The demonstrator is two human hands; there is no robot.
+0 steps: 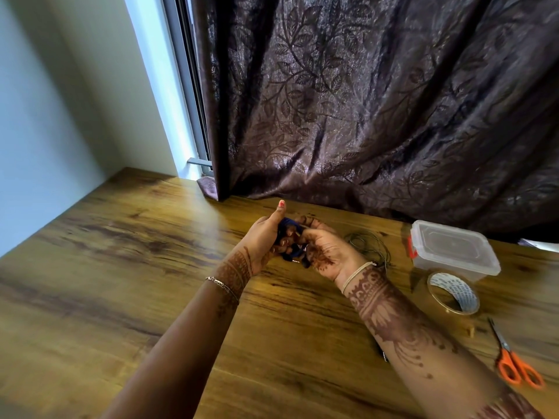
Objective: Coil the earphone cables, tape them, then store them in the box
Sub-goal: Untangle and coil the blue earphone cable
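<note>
Both hands met above the middle of the tabletop (121, 267), close to its far edge, with a blue cable (291, 229) bunched between them. The left hand (262, 238) curled its fingers round the bundle from the left, thumb raised and pointing away from the person. The right hand (325, 252) faced it palm-up, its fingers bent over the same bundle from the other side. So each grip was closed on the blue cable, and the two hands touched around it. A few loops and a small dark end hung out below, between the palms (how neatly it was wound could not be told, since the fingers hid most of it).

Just right of the right hand a dark cable (375, 246) lay in loose rings on the wood, held by neither hand. Further right stood a clear box (447, 267) with its lid on and a red clip at its left end. A tape roll (465, 294) lay flat just in front of the box, nearly touching it. Nearer the person, at the right edge, lay scissors (504, 347) with orange handles, blades pointing toward the tape.

A chain bracelet (222, 285) circled the left wrist and a pale band (357, 275) the right. A brown leaf-patterned curtain (363, 101) hung behind the tabletop, its hem resting on the far edge.
</note>
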